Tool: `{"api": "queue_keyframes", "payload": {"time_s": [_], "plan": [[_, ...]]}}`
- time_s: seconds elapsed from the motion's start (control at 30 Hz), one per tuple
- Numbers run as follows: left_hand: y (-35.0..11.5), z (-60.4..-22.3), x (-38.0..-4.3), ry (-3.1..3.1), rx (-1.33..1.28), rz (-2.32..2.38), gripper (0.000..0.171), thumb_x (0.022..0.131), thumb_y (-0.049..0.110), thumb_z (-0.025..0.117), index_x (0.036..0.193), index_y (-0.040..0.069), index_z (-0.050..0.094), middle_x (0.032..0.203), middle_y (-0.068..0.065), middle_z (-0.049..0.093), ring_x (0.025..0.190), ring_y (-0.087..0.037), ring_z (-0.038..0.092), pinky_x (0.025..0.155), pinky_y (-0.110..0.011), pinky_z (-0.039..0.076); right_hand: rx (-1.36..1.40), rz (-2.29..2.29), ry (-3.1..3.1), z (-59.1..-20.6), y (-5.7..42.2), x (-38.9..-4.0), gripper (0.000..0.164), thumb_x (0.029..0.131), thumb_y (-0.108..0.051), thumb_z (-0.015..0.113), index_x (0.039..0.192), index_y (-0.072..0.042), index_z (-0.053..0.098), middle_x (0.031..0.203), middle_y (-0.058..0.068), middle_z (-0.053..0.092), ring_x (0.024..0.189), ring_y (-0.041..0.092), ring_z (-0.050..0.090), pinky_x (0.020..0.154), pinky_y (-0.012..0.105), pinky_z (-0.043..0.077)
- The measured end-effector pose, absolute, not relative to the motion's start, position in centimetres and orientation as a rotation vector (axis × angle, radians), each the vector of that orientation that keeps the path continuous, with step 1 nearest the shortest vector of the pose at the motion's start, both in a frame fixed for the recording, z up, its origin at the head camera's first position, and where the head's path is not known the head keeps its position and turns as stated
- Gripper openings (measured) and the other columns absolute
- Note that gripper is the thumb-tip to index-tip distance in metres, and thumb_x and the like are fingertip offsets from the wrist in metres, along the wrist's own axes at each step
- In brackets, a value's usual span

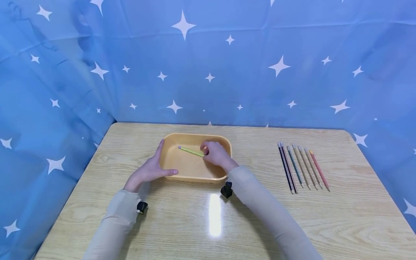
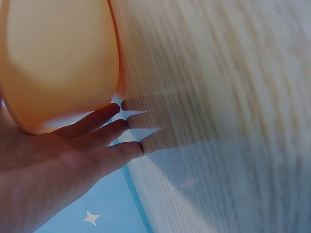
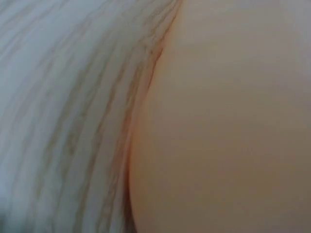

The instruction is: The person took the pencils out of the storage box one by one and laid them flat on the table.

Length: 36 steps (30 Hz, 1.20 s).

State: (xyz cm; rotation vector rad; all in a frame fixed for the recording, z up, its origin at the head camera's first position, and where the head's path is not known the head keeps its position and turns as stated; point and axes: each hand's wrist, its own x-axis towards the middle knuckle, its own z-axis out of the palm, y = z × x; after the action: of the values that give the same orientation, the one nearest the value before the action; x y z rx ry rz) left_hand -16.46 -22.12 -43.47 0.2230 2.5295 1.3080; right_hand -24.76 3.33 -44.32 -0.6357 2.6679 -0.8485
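Observation:
A shallow orange-tan plastic tray (image 1: 191,168) sits on the table. Inside it lies a yellow-green pencil (image 1: 191,151), slanting, its pale eraser end toward the left. My right hand (image 1: 216,153) reaches over the tray's right side, and its curled fingers pinch the pencil's right end, hidden beneath them. At the tray's left end is my left hand (image 1: 151,169), with the thumb across the near rim and the fingers along the outside wall. Those fingers (image 2: 104,158) look straight in the left wrist view. The right wrist view shows only the tray wall (image 3: 218,126) and wood grain.
To the right, several pencils lie side by side on the wooden table (image 1: 253,216): dark ones (image 1: 287,168), a teal one (image 1: 294,166), tan ones (image 1: 307,166) and a red one (image 1: 320,170). A blue curtain with white stars (image 1: 247,90) hangs behind the table.

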Motion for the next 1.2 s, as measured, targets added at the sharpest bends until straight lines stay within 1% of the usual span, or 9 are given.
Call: {"api": "queue_keyframes", "payload": {"time_s": [0.13,0.23,0.4,0.5,0.7,0.77,0.97,1.1,1.2], "plan": [[-22.2,-43.7,-16.4,2.533,0.225,1.315,0.126,0.076,0.036,0.082,0.153,0.010,-0.015,0.152,-0.034,0.016,0.131,-0.047,0.035,0.104,-0.057,0.030,-0.624,-0.866,2.655,-44.4,3.3,-24.7,0.024,0.081,-0.002,0.074,0.105,-0.005,0.068,0.089,0.004,0.068,0.082,0.017,0.063,0.072,0.029,0.048],[-22.1,-43.6,-16.4,2.537,0.224,1.311,0.126,0.076,0.037,0.082,0.153,0.010,-0.015,0.151,-0.034,0.017,0.130,-0.047,0.036,0.104,-0.057,0.031,-0.624,-0.918,2.616,-44.2,3.4,-24.6,0.021,0.082,-0.002,0.074,0.102,-0.004,0.069,0.087,0.004,0.067,0.079,0.016,0.061,0.070,0.027,0.048],[-22.1,-43.2,-16.4,2.544,0.222,1.295,0.126,0.077,0.038,0.081,0.153,0.010,-0.015,0.151,-0.035,0.018,0.130,-0.048,0.035,0.104,-0.057,0.031,-0.626,-1.069,2.495,-43.9,3.5,-24.7,0.020,0.084,-0.001,0.071,0.104,0.000,0.069,0.086,0.003,0.065,0.077,0.015,0.057,0.068,0.025,0.047],[-22.0,-43.1,-16.5,2.544,0.221,1.296,0.125,0.077,0.038,0.081,0.153,0.010,-0.015,0.152,-0.034,0.017,0.131,-0.047,0.034,0.104,-0.057,0.031,-0.653,-1.138,2.442,-43.8,3.7,-24.8,0.022,0.084,0.000,0.068,0.107,0.002,0.068,0.085,0.003,0.063,0.077,0.015,0.056,0.068,0.025,0.046],[-22.1,-43.3,-16.4,2.541,0.209,1.286,0.125,0.078,0.039,0.080,0.153,0.011,-0.016,0.150,-0.035,0.020,0.130,-0.048,0.036,0.103,-0.057,0.032,-0.684,-1.257,2.370,-43.8,3.8,-24.8,0.034,0.083,0.003,0.065,0.117,-0.001,0.067,0.085,0.005,0.060,0.076,0.016,0.056,0.063,0.024,0.046],[-21.9,-43.4,-16.4,2.539,0.209,1.284,0.125,0.078,0.039,0.080,0.153,0.011,-0.016,0.151,-0.034,0.020,0.130,-0.048,0.036,0.103,-0.058,0.032,-0.680,-1.292,2.350,-43.7,4.0,-24.7,0.035,0.083,0.003,0.065,0.118,-0.003,0.067,0.086,0.006,0.060,0.077,0.017,0.056,0.063,0.025,0.047],[-21.7,-43.4,-16.3,2.552,0.216,1.264,0.126,0.078,0.040,0.080,0.153,0.010,-0.016,0.150,-0.035,0.019,0.130,-0.048,0.034,0.103,-0.058,0.031,-0.673,-1.342,2.318,-42.8,4.8,-24.3,0.032,0.086,0.001,0.064,0.117,-0.004,0.068,0.089,0.005,0.061,0.080,0.017,0.057,0.070,0.026,0.047],[-21.8,-43.3,-16.2,2.557,0.207,1.270,0.126,0.077,0.040,0.080,0.153,0.013,-0.017,0.152,-0.034,0.017,0.131,-0.048,0.034,0.103,-0.058,0.031,-0.728,-1.389,2.315,-41.8,5.5,-23.9,0.030,0.087,0.001,0.063,0.116,-0.002,0.068,0.090,0.006,0.062,0.081,0.018,0.059,0.074,0.028,0.048],[-21.8,-43.4,-16.2,2.555,0.200,1.263,0.126,0.077,0.040,0.080,0.153,0.013,-0.017,0.152,-0.034,0.015,0.131,-0.049,0.033,0.103,-0.059,0.030,-0.742,-1.419,2.279,-41.2,6.0,-23.6,0.028,0.088,0.002,0.061,0.115,0.000,0.067,0.093,0.009,0.062,0.082,0.018,0.058,0.076,0.029,0.048]]}}
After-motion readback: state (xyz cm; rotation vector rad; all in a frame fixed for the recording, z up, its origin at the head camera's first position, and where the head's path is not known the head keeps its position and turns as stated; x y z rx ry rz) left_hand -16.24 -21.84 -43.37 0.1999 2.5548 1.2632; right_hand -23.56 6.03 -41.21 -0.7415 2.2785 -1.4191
